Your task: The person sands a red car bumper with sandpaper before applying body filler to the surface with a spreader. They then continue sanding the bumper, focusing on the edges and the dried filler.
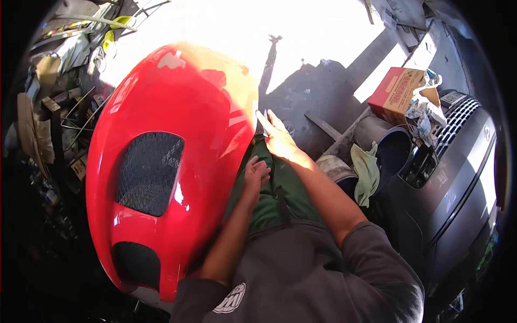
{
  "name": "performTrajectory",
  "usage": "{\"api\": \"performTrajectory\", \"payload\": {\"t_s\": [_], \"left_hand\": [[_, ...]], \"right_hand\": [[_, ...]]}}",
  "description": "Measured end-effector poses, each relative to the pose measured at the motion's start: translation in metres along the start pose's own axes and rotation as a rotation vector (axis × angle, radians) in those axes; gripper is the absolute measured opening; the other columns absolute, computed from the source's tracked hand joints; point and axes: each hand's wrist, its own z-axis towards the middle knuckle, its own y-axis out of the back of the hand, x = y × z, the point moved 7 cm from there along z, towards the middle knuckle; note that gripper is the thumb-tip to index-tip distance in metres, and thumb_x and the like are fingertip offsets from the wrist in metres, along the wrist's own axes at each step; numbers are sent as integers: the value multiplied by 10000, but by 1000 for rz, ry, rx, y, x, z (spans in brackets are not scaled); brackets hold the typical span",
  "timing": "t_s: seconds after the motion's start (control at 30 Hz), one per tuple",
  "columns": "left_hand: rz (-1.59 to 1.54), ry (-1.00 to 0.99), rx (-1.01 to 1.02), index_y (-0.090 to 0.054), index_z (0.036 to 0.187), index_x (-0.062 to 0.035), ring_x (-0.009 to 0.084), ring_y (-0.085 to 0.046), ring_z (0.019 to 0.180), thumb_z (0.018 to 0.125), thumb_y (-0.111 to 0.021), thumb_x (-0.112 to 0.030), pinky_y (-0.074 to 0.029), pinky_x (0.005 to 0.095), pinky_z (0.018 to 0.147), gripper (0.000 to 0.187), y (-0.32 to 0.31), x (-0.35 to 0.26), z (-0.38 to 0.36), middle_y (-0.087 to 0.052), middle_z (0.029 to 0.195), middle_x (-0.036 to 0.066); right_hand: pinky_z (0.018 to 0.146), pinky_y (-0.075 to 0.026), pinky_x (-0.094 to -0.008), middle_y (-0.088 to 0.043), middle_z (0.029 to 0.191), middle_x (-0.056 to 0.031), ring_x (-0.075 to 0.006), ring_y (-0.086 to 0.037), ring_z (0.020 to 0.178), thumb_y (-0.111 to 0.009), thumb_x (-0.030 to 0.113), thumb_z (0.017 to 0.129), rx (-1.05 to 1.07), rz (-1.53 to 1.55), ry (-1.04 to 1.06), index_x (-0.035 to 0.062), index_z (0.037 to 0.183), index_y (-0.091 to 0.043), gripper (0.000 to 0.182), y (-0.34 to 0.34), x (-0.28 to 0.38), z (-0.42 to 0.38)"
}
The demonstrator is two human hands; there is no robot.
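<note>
A glossy red car bumper (202,124) with dull and pale patches near its far end stands on my left. Black mesh (151,172) fills one opening, and a second dark opening lies nearer me. At the bumper's right edge is my right hand (277,137), its fingers closed together around a small pale piece, too small and bright to name. My left hand (257,173) hangs in front of my green trousers, fingers loosely bent and apart, with nothing visible in it. It is close to the bumper's side but does not appear to grip it.
To my right lies a dark grey car bumper (447,199). Beside it are a dark bucket (379,134), a green cloth (366,172) and a red-and-brown cardboard box (396,94) with crumpled paper. Clutter (59,118) lines the left. Strong sunlight washes out the floor ahead.
</note>
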Motion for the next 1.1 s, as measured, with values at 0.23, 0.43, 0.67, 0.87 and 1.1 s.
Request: {"api": "performTrajectory", "payload": {"t_s": [0.23,0.43,0.67,0.87,1.1], "left_hand": [[-352,-399,55,-283,1556,-95,233,-459,1352,994,-575,-95,-428,415,1083,634,-18,-32,56,-371,1531,69],[-348,-461,80,-472,1465,-73,228,-422,1404,1018,-508,-100,-352,440,1161,449,-23,-49,67,-495,1489,70],[-271,-568,120,-461,1471,-85,246,-456,1368,998,-625,-300,-346,438,1169,545,-21,-60,69,-490,1501,53],[-330,-559,288,-294,1576,-94,254,-306,1487,929,-598,-618,-257,454,1222,886,-19,-53,68,-295,1642,52],[-145,-592,306,-94,1631,-116,248,-125,1555,918,-363,-792,-138,449,1262,1018,-50,-68,44,-108,1700,66]], "right_hand": [[1139,-378,-503,-359,1521,-348,-511,-412,1362,-607,22,817,-256,13,170,156,1553,-390,779,-1,11,-26],[1158,-367,-508,-379,1533,-296,-478,-393,1404,-587,75,890,-185,39,194,92,1534,-400,671,2,9,-38],[1230,-273,-429,-348,1571,-269,-401,-334,1467,-543,90,934,-289,403,63,-39,1544,-287,674,42,-10,-39],[1211,-281,-450,-357,1582,-236,-391,-313,1486,-512,254,1023,-276,512,161,10,1566,-295,634,6,19,-29],[1236,-116,-549,-272,1657,-134,-359,-168,1550,-430,465,1042,-267,440,60,39,1573,-323,689,-9,27,-1]]}}
